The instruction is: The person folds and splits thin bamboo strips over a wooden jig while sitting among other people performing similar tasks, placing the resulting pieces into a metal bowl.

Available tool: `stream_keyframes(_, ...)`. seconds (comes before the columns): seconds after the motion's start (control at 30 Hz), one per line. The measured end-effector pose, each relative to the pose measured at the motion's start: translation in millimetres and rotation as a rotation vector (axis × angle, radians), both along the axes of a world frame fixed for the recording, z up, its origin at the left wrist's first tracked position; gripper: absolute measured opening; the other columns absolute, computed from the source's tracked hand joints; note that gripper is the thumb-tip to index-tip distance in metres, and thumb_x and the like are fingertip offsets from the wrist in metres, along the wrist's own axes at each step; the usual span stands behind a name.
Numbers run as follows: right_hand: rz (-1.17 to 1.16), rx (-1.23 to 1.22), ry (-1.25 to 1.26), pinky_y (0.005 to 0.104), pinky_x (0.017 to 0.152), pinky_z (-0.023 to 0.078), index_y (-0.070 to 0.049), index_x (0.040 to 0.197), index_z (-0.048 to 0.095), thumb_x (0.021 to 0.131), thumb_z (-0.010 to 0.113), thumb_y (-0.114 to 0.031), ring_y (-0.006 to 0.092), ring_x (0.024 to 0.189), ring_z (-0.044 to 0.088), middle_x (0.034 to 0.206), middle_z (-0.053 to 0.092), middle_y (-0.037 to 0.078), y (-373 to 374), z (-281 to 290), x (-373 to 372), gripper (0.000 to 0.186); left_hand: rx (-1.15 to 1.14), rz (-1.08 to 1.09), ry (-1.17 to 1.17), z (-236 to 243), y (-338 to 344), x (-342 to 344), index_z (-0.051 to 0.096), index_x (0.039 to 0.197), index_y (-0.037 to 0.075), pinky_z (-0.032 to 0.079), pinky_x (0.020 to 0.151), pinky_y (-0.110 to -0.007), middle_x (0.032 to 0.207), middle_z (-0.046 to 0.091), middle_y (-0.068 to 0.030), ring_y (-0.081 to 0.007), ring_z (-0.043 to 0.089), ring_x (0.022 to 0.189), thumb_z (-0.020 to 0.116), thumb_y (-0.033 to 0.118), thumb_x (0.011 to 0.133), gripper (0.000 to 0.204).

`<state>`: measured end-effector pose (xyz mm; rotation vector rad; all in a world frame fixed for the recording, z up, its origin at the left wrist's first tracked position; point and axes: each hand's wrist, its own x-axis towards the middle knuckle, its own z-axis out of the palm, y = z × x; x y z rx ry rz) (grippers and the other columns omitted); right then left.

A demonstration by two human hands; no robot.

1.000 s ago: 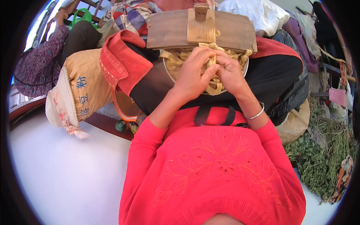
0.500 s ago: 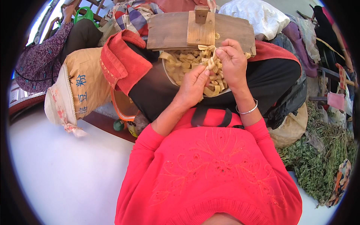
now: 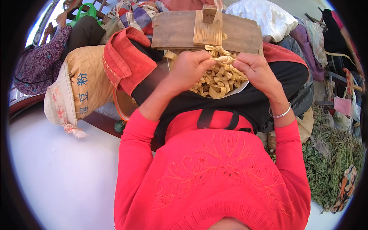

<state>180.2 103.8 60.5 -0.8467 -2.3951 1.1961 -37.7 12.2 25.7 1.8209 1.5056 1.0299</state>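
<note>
My left hand and my right hand are closed on the two ends of a pale tan strip, pulled level between them. A knot sits in the strip's middle, close to my right fingertips. Whether it is plant matter or food I cannot tell. Just below, a white bowl in my lap holds a heap of similar tan strips, many folded or knotted. My left hand hides part of the bowl's left side. Beyond the bowl lies a wooden board with a small wooden block standing on it.
A red cloth covers my left knee. To the left stand a tan sack and a seated person in a purple patterned top. A white plastic bag lies behind the board. Green dried plants are heaped at right.
My hands have moved apart sideways, my left one leftward and my right one rightward. The strip between them is drawn out straight with a tighter knot.
</note>
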Motion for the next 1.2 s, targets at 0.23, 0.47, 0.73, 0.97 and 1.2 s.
stream_keyframes(0.23,-0.145,-0.035,0.207,0.0263,0.066,0.046,0.004,0.095,0.061,0.090,0.061,-0.019,0.0114,0.071,0.056,0.075,0.060,0.006,3,5,1,0.023,-0.316,-0.184,-0.418,5,3,-14,0.065,0.084,0.003,0.031,0.050,-0.020,0.064,0.047,0.0055,-0.0036,0.038,0.057,0.057,0.026,0.095,0.027)
stream_keyframes(0.47,0.060,-0.620,0.067,0.0183,0.063,0.047,0.000,0.101,0.065,0.090,0.060,-0.012,0.0043,0.070,0.057,0.083,0.063,-0.001,35,0,-21,0.017,-0.518,-0.194,-0.555,14,31,-20,0.065,0.086,0.004,0.028,0.047,-0.019,0.061,0.045,0.0053,-0.0032,0.036,0.053,0.055,0.028,0.095,0.028)
stream_keyframes(0.73,-0.251,-0.425,0.234,0.0170,0.053,0.040,-0.002,0.096,0.064,0.092,0.059,-0.013,0.0029,0.059,0.050,0.074,0.057,-0.003,50,-43,-58,0.013,-0.459,0.088,-0.767,-22,65,-45,0.062,0.101,0.003,0.038,0.053,-0.018,0.070,0.054,0.0036,-0.0037,0.044,0.056,0.051,0.015,0.096,0.017)
stream_keyframes(0.97,-0.352,0.013,0.301,0.0309,0.058,0.046,0.000,0.086,0.064,0.086,0.061,-0.011,0.0164,0.062,0.058,0.068,0.061,0.006,61,-75,-72,0.012,-0.333,0.248,-0.624,-51,90,-44,0.060,0.089,0.003,0.040,0.055,-0.022,0.069,0.056,0.0011,-0.0082,0.049,0.058,0.057,0.015,0.092,0.013)
stream_keyframes(1.2,-0.325,0.337,0.064,0.0337,0.071,0.047,-0.003,0.086,0.067,0.084,0.063,-0.012,0.0252,0.079,0.061,0.084,0.064,0.012,39,-67,-58,0.010,-0.074,0.460,0.042,-53,74,-52,0.059,0.084,-0.001,0.043,0.058,-0.027,0.075,0.062,-0.0027,-0.0136,0.056,0.063,0.061,0.012,0.086,0.014)
